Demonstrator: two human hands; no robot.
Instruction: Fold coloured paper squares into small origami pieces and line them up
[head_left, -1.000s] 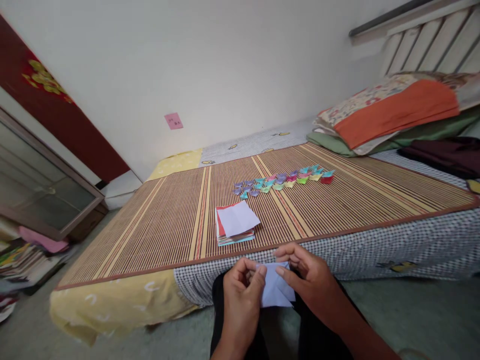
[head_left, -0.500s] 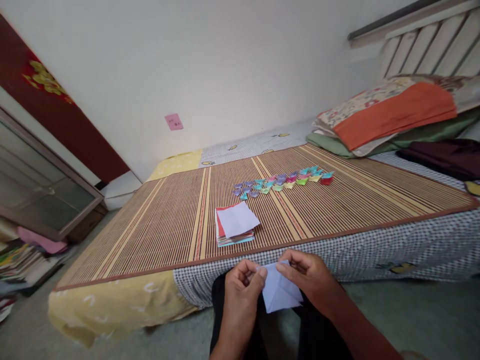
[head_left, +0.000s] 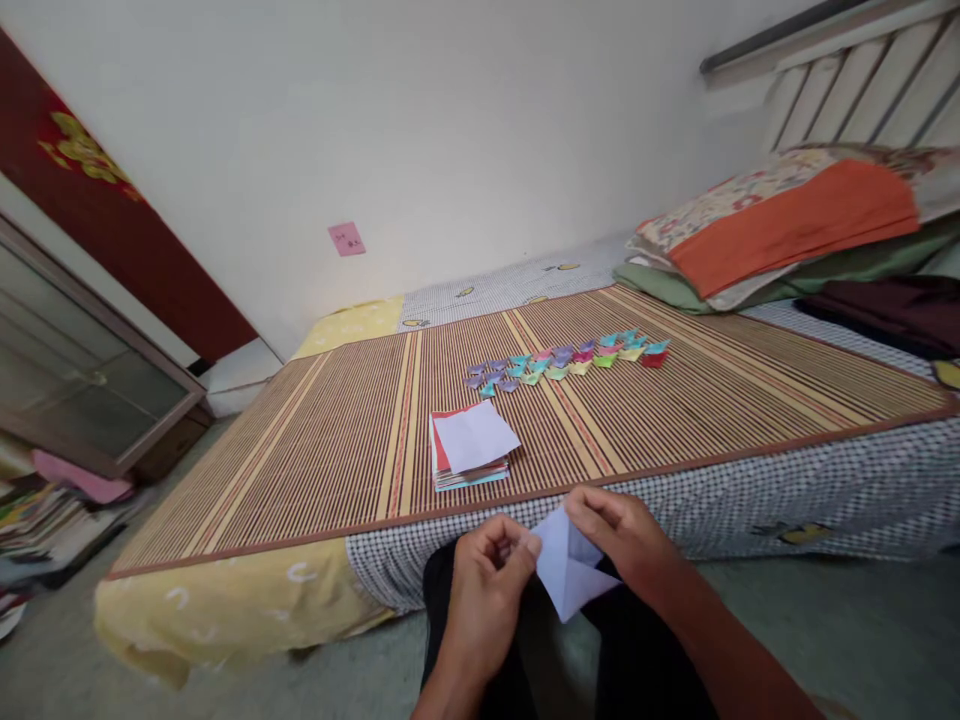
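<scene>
Below the grip, the person is wearing black trousers [head_left: 645, 660], dark cloth covering both legs [head_left: 437, 590]. At the grip, the left hand [head_left: 487, 590] and right hand [head_left: 630, 540] are showing bare, with bare forearms [head_left: 731, 650] behind them.

The folded paper [head_left: 564, 580] is pale lavender-blue, close to the whitish lavender of the top sheet [head_left: 476, 437] on the paper stack [head_left: 471, 484], whose edges show red, white and light blue. The small folded pieces [head_left: 556, 375] come in purple, turquoise, pink, magenta, pale yellow and lime green; the rightmost is turquoise over red. The mat [head_left: 360, 430] has fine dark stripes on tan, broader cream bands lined with orange-red, and a brown border. The bedsheet [head_left: 750, 490] is dark-and-white check with yellow motifs, joined to yellow fabric [head_left: 225, 600] bearing white curves. The pillow [head_left: 802, 225] pairs orange with a cream floral print.
</scene>
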